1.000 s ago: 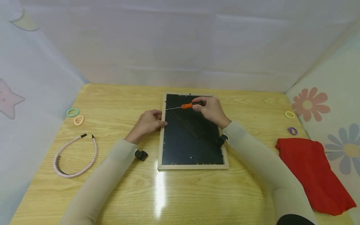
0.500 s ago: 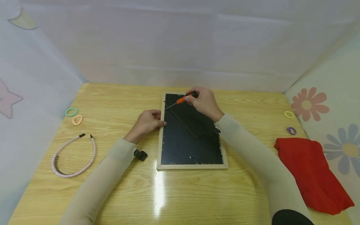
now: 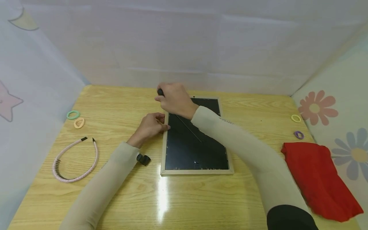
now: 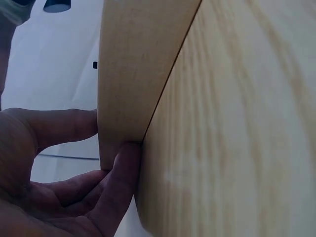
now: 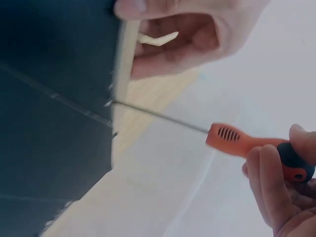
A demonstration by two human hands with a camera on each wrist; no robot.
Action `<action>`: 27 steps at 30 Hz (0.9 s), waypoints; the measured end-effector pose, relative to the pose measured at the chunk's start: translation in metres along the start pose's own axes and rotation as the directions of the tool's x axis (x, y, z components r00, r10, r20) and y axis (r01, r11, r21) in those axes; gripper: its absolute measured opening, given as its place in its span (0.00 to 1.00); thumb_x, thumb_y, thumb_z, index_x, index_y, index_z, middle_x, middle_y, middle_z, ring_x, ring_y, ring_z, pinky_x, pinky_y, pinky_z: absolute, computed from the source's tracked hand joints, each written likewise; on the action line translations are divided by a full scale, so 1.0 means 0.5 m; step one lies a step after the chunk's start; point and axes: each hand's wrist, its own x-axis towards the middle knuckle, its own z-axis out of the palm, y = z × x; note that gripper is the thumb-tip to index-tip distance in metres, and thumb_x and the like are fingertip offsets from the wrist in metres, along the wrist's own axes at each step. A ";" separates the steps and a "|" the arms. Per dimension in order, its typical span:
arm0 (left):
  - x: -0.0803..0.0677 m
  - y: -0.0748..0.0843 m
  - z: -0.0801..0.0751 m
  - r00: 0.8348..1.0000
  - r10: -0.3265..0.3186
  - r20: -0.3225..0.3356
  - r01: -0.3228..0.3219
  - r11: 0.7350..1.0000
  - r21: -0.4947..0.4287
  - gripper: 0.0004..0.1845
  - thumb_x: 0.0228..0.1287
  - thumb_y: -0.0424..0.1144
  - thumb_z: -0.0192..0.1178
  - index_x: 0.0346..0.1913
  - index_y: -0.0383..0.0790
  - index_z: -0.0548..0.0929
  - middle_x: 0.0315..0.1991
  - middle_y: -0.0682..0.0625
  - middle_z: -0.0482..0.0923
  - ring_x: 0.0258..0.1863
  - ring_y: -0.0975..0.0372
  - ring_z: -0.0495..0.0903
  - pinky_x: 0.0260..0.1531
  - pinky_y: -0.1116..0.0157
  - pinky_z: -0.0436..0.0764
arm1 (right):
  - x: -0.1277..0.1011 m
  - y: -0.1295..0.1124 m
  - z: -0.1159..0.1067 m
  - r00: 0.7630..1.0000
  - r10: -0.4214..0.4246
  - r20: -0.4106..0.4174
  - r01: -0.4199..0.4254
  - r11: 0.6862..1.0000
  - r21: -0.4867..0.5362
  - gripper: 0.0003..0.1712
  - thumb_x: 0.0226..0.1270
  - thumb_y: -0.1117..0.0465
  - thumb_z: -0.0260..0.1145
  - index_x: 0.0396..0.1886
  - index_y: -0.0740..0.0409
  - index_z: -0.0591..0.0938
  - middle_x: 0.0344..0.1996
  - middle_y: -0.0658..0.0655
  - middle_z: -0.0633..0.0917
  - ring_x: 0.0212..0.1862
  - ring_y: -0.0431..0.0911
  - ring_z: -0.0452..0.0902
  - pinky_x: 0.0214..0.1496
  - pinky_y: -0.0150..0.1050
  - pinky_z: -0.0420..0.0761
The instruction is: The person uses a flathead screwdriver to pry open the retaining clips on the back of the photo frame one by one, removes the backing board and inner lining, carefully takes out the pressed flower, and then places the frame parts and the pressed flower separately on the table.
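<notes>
A picture frame (image 3: pixel 164 150) lies face down on the wooden table, its black back (image 3: pixel 195 150) upward. My left hand (image 3: pixel 152 125) holds the frame's left rail (image 5: pixel 123 64), thumb on top and fingers against its side (image 4: pixel 133 64). My right hand (image 3: pixel 173 99) is over the frame's far left corner and grips an orange screwdriver (image 5: pixel 247 143) with a black butt (image 3: pixel 159 92). The thin shaft (image 5: pixel 158 116) points at the inner edge of the left rail, its tip touching there. My right forearm crosses the frame's back and hides part of it.
A pink headband (image 3: pixel 76 159) and two hair rings, green (image 3: pixel 73 114) and peach (image 3: pixel 80 122), lie at the left. At the right lie a yellow ring (image 3: pixel 295 118), a purple ring (image 3: pixel 299 134) and a red cloth (image 3: pixel 319 179). Pale fabric walls enclose the table (image 3: pixel 115 105).
My right hand has carried the screwdriver left and away, from over the frame's upper middle to its far left corner. The left hand has stayed on the left rail.
</notes>
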 end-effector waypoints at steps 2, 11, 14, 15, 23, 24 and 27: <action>-0.003 0.002 0.001 1.000 0.008 -0.006 -0.007 1.000 0.025 0.29 0.61 0.44 0.71 0.64 0.38 0.78 0.51 0.47 0.80 0.41 0.56 0.81 0.39 0.65 0.79 | 0.006 -0.016 0.009 1.000 -0.031 0.002 0.031 0.998 -0.047 0.14 0.77 0.53 0.61 0.48 0.59 0.82 0.29 0.53 0.84 0.22 0.42 0.68 0.24 0.31 0.59; -0.008 0.014 0.006 1.000 0.024 -0.003 -0.023 0.994 0.107 0.18 0.63 0.44 0.69 0.52 0.40 0.81 0.44 0.45 0.83 0.36 0.56 0.79 0.33 0.66 0.76 | 0.000 -0.027 0.011 1.000 -0.017 0.026 0.017 0.999 -0.027 0.13 0.77 0.53 0.61 0.47 0.59 0.80 0.29 0.53 0.82 0.25 0.42 0.74 0.26 0.32 0.69; -0.010 0.016 0.006 1.000 0.013 0.014 -0.015 0.994 0.105 0.24 0.65 0.44 0.67 0.60 0.37 0.77 0.47 0.45 0.81 0.36 0.57 0.80 0.36 0.66 0.77 | -0.014 -0.008 0.000 0.999 0.034 0.024 -0.035 0.998 0.046 0.12 0.76 0.52 0.63 0.47 0.57 0.79 0.29 0.51 0.81 0.24 0.42 0.72 0.26 0.32 0.67; -0.011 0.016 0.006 1.000 0.008 0.018 -0.010 0.995 0.100 0.26 0.66 0.44 0.66 0.63 0.37 0.76 0.48 0.45 0.81 0.36 0.57 0.80 0.36 0.66 0.78 | -0.020 0.001 -0.003 0.999 0.052 0.018 -0.053 0.996 0.067 0.13 0.76 0.52 0.63 0.47 0.56 0.79 0.28 0.50 0.81 0.25 0.41 0.73 0.26 0.32 0.68; -0.009 0.015 0.005 1.000 -0.013 0.013 0.012 0.997 0.082 0.36 0.63 0.43 0.68 0.71 0.35 0.70 0.53 0.45 0.78 0.43 0.57 0.80 0.49 0.62 0.81 | -0.085 0.120 -0.045 0.922 0.374 -0.106 -0.282 0.831 0.479 0.15 0.71 0.50 0.69 0.50 0.53 0.84 0.35 0.52 0.88 0.31 0.42 0.82 0.33 0.37 0.83; -0.009 0.015 0.006 1.000 -0.015 0.014 0.014 0.996 0.086 0.36 0.63 0.43 0.68 0.71 0.35 0.70 0.53 0.45 0.78 0.44 0.57 0.80 0.50 0.61 0.81 | -0.097 0.138 -0.052 0.900 0.415 -0.131 -0.272 0.772 0.574 0.14 0.70 0.53 0.70 0.50 0.54 0.84 0.35 0.53 0.88 0.32 0.42 0.84 0.35 0.37 0.86; -0.012 0.014 0.006 1.000 -0.017 0.015 0.015 0.994 0.104 0.35 0.63 0.42 0.67 0.71 0.35 0.69 0.54 0.45 0.77 0.44 0.56 0.79 0.48 0.61 0.81 | -0.136 0.184 -0.071 0.844 0.506 -0.179 -0.144 0.536 0.832 0.13 0.69 0.61 0.70 0.50 0.60 0.83 0.38 0.55 0.87 0.35 0.42 0.87 0.42 0.35 0.90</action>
